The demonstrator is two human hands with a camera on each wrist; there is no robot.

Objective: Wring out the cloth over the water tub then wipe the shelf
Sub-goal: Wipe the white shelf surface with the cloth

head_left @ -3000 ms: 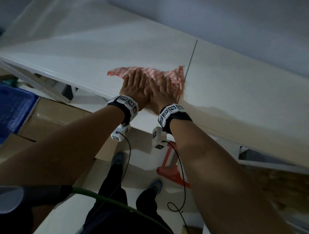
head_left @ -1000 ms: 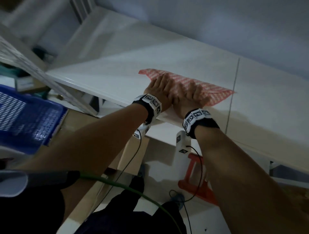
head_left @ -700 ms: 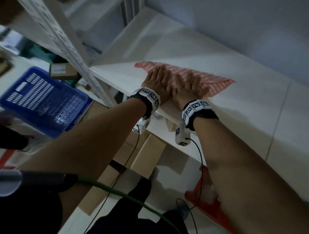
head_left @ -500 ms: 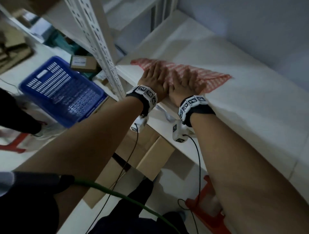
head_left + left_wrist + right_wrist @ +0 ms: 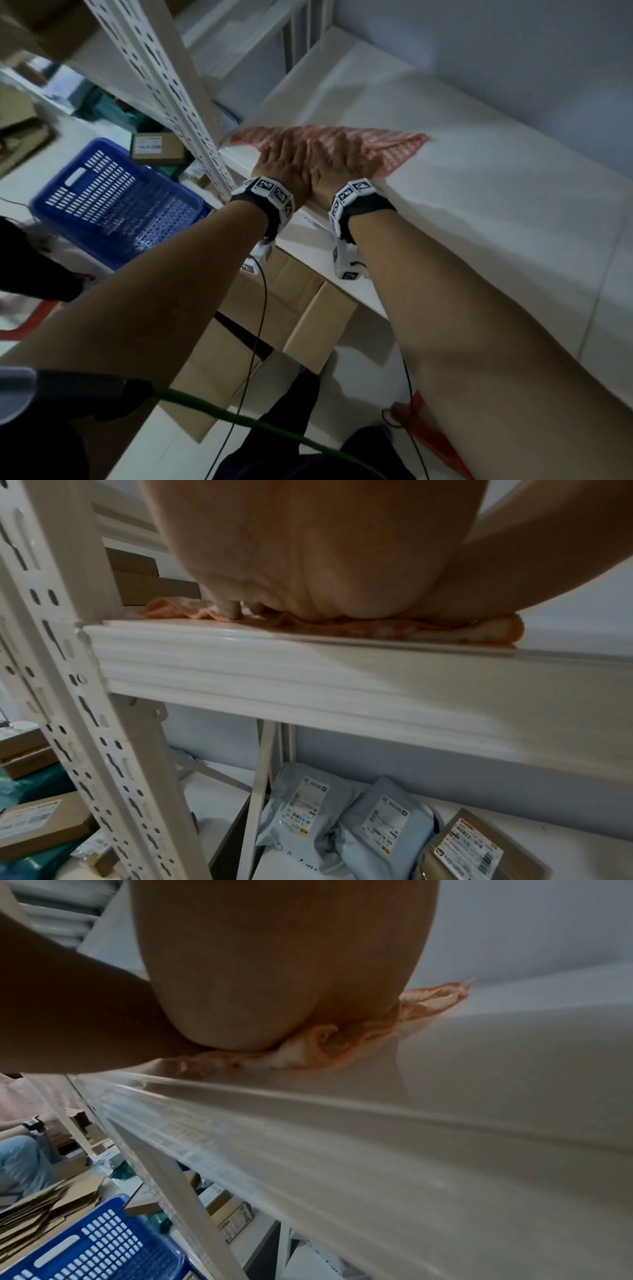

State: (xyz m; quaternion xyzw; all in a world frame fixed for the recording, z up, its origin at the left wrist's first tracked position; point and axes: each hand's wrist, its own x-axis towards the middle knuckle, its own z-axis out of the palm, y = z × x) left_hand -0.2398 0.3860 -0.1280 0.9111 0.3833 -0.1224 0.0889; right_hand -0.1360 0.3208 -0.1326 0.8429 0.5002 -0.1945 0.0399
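A red-and-white patterned cloth (image 5: pixel 387 145) lies spread flat on the white shelf (image 5: pixel 496 212), close to its front edge and near the perforated upright post (image 5: pixel 164 78) at the shelf's left end. Both hands lie side by side on the cloth with straight fingers, pressing it down: my left hand (image 5: pixel 286 161) on its left part, my right hand (image 5: pixel 342 159) on its middle. In the left wrist view the heel of my left hand (image 5: pixel 308 561) squashes the cloth (image 5: pixel 411 631) onto the shelf beam (image 5: pixel 342 685). The right wrist view shows my right palm (image 5: pixel 274 969) on the bunched cloth (image 5: pixel 342 1047). No water tub is in view.
A blue slotted crate (image 5: pixel 113 202) sits on the floor to the left. Cardboard boxes (image 5: pixel 274 318) stand under the shelf. Grey mail bags (image 5: pixel 342 818) and labelled boxes lie on the lower shelf. A wall (image 5: pixel 513 51) closes the back. A red stool (image 5: pixel 431 438) stands by my feet.
Both hands have slid the cloth leftward along the shelf, from beside the panel seam to the upright post at its left end. The hands stay flat on the cloth throughout.
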